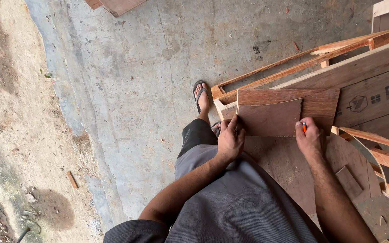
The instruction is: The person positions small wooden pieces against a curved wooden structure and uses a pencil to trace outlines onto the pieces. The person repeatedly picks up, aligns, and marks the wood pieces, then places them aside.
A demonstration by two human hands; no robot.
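My left hand [230, 138] presses on the left lower corner of a small brown plywood template [270, 118] with a wavy right edge. The template lies flat on a larger reddish plywood board [321, 102]. My right hand [309, 138] grips a short orange pencil [304, 127], its tip at the template's lower right corner. Both pieces rest on a wide plywood sheet [289, 162] in front of my body.
A wooden frame of slats [293, 67] and a printed plywood panel [374, 90] lie to the right. Curved offcuts [383, 157] sit at the far right. My sandalled foot [201, 96] stands on the concrete floor [131, 90]; dirt ground [14, 112] lies at the left.
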